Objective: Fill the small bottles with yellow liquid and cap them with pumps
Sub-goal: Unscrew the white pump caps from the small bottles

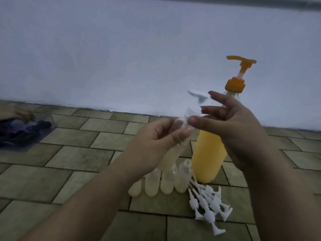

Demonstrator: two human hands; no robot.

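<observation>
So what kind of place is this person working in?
Probably a home floor rather than a workshop: the small bottles and white pumps lie on greenish floor tiles, beside a plain white wall.

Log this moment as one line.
left hand: holds small bottle | right hand: twisting pump on | four bottles standing
</observation>
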